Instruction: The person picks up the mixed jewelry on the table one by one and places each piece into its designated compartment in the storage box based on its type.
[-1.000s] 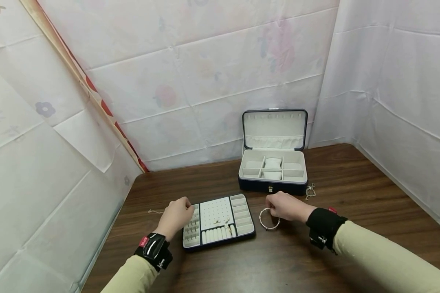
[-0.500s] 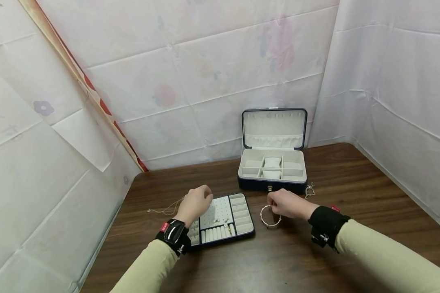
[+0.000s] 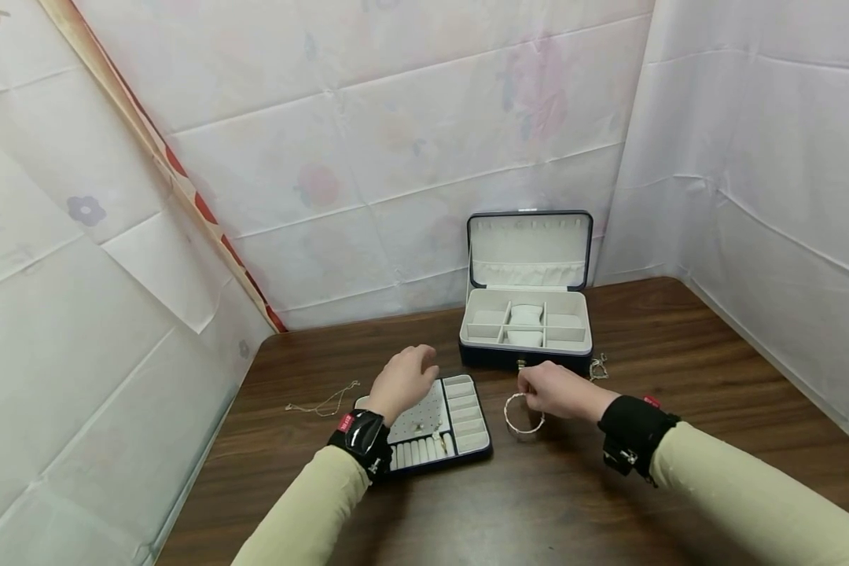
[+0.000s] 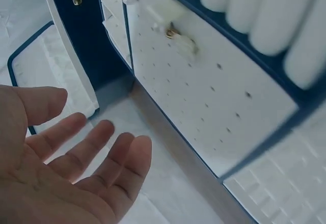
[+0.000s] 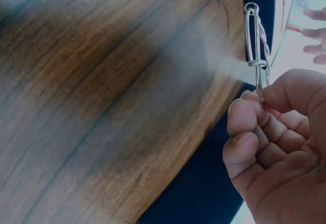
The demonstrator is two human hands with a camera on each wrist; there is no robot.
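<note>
Bangle [image 3: 523,413] hangs pinched in the right hand's [image 3: 559,393] curled fingertips, lifted just off the surface [image 3: 679,377] beside the tray [image 3: 467,417]. Left hand [image 3: 402,381] hovers over the tray with fingers relaxed, holding nothing.

1. The head view looks forward and down from above the brown wooden table [image 3: 679,377], taking in both forearms from some way off.
2. The left wrist view sits very close over the white pegged jewellery tray with a navy rim [image 4: 204,96], also seen in the head view [image 3: 424,420].
3. The right wrist view looks closely along the tabletop at the thin silver bangle [image 5: 256,56], which the head view shares [image 3: 522,414].
</note>
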